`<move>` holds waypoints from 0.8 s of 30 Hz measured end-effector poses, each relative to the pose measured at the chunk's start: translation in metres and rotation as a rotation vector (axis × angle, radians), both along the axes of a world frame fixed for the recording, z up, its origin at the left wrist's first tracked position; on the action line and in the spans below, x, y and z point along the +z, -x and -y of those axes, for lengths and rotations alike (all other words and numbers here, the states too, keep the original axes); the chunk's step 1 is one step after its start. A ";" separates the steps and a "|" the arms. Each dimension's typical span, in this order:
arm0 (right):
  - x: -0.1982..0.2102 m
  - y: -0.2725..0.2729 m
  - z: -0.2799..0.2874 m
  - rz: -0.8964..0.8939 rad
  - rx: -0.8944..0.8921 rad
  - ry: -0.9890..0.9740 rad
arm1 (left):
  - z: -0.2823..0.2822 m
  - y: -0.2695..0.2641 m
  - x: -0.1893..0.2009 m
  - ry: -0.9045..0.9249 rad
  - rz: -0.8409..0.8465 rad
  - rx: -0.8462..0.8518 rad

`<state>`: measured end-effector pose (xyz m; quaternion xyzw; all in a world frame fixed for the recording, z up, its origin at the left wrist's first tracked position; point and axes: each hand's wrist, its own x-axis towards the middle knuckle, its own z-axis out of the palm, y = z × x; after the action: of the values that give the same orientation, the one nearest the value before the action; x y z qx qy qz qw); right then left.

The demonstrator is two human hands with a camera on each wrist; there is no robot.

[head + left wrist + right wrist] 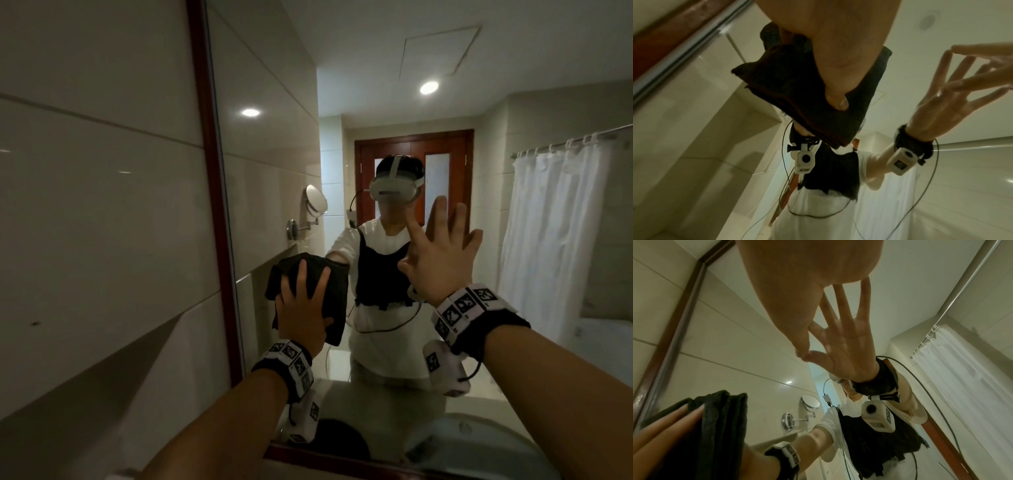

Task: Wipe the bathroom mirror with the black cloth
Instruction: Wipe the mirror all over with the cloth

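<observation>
Your head camera faces the mirror (376,102) squarely from close range, taking in both forearms from behind. Your left wrist camera sits right under the left hand (828,48), tilted up along the glass; your right wrist camera does likewise beneath the right hand (803,296). All three views share the mirror's wooden frame (212,192) and the black cloth (308,274).

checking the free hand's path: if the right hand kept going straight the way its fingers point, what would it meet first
Probably nothing: the right hand lies flat, fingertips touching the mirror and pointing up along it, so it would slide over bare glass as far as the head view shows. The black cloth sits off to its left.
</observation>
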<state>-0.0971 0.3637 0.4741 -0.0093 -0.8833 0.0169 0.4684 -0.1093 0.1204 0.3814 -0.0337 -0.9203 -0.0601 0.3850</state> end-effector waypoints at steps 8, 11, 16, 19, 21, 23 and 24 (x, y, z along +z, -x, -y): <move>-0.006 -0.003 -0.001 0.023 -0.010 -0.036 | 0.039 0.007 0.010 -0.050 0.021 0.017; -0.001 -0.006 0.003 0.013 -0.022 -0.017 | 0.055 0.014 0.035 -0.077 0.054 0.038; 0.023 -0.009 0.008 -0.115 0.023 -0.084 | 0.067 0.013 0.096 -0.139 0.049 0.044; 0.055 -0.006 0.011 -0.128 0.025 -0.096 | 0.069 0.014 0.135 -0.159 0.040 0.062; 0.081 -0.004 0.010 -0.118 0.007 -0.099 | 0.073 0.018 0.152 -0.172 0.020 0.048; 0.106 -0.003 0.009 -0.136 0.011 -0.105 | 0.077 0.022 0.160 -0.211 -0.024 0.003; 0.118 -0.004 0.008 -0.142 0.011 -0.102 | 0.077 0.023 0.161 -0.234 -0.053 -0.025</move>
<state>-0.0936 0.3561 0.5925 0.0210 -0.8476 -0.0250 0.5296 -0.1321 0.0431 0.5423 -0.0016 -0.8960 -0.1708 0.4099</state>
